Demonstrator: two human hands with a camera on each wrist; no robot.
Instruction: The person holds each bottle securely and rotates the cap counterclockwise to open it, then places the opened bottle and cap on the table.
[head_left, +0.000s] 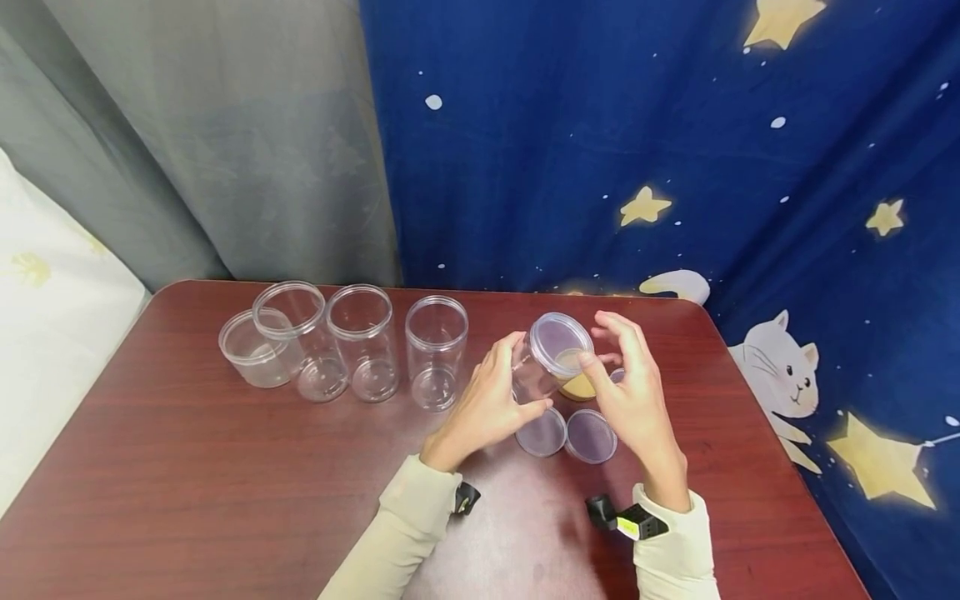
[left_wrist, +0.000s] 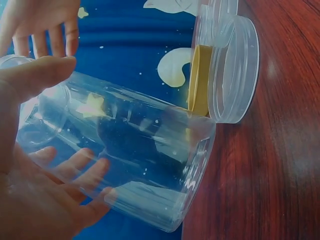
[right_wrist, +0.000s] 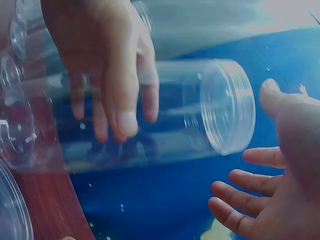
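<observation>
My left hand (head_left: 483,404) grips a clear plastic jar (head_left: 529,377) around its body, tilted above the table. A clear lid (head_left: 562,342) sits on the jar's mouth, facing up and toward my right hand (head_left: 633,404). That hand is beside the lid with its fingers spread; in the right wrist view the thumb and fingers stand apart from the lid (right_wrist: 234,107). Through the clear wall in the left wrist view, the left fingers (left_wrist: 82,170) show curled behind the jar. Below the hands, two clear round lids (head_left: 542,433) lie side by side on the table.
A gold-coloured round piece (head_left: 579,388) is partly hidden behind the held jar. To the left stand three tall open clear jars (head_left: 437,358) and one short wide jar (head_left: 258,367). Curtains (head_left: 525,150) hang behind the red-brown table (head_left: 187,500).
</observation>
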